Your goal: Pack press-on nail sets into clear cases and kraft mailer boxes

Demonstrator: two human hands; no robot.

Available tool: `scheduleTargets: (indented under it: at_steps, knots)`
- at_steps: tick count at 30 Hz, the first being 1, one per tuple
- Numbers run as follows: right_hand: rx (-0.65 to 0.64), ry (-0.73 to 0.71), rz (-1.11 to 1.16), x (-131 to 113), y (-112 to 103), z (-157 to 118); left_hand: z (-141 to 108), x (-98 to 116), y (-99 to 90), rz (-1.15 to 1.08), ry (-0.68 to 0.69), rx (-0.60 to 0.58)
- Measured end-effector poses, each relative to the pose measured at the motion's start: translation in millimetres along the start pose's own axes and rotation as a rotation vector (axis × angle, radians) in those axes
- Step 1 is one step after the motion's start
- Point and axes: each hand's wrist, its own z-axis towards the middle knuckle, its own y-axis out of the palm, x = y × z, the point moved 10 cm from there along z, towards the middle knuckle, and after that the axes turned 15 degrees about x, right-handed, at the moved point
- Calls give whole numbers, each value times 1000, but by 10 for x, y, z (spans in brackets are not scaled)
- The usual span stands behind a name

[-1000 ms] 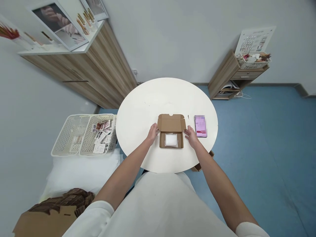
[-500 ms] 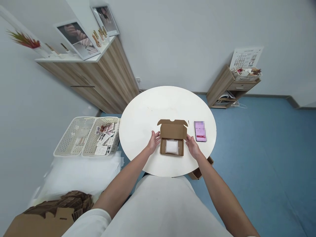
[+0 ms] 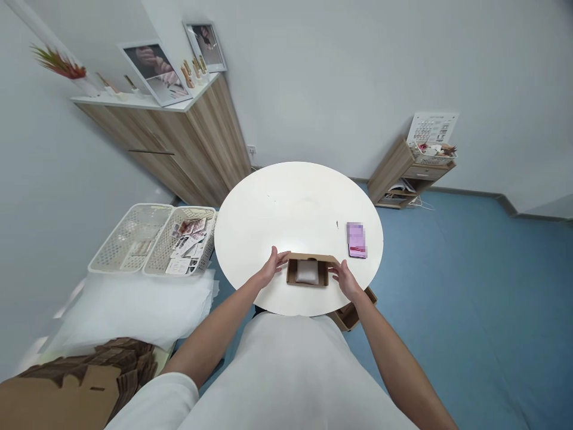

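A small brown cardboard box [image 3: 291, 273] stands near the front of the round white table [image 3: 286, 203]. Its lid [image 3: 310, 257] is tilted forward over the tray part and partly covers it. Inside lies a white wrapped packet [image 3: 307, 272]. My left hand [image 3: 272, 267] holds the lid's left side, fingers reaching to its edge and thumb raised. At the right side, my right hand [image 3: 345, 279] has its fingers bent against the lid and box. The fingertips there are partly hidden by the cardboard.
A phone with a purple screen [image 3: 357, 240] lies right of the box. Two white baskets [image 3: 147, 242] stand left, one holding cards. Flattened cardboard [image 3: 58, 397] is piled at lower left. An open brown box [image 3: 351, 319] sits below the table's right edge.
The box lid has swung from upright down toward me over the packet. Both hands have moved slightly nearer to me with it, and the view has shifted a little.
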Motion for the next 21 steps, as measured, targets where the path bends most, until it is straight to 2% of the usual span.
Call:
scheduleTargets:
  at_steps: [5,10,13,16,21]
  knots:
    - [-24,-6,3,-3,-43,-228,-153,65,74,121,90,-42]
    - [-48,-206,-200,-163,-8,-446,-311,121,77,378,262,92]
    - [-23,-284,-350,-152,31,-535,-423,141,121,567,376,143]
    - [9,-256,-448,-14,62,-551,-477,86,173,720,414,159]
    - [28,-143,-555,256,97,-483,-415,-100,210,869,359,154]
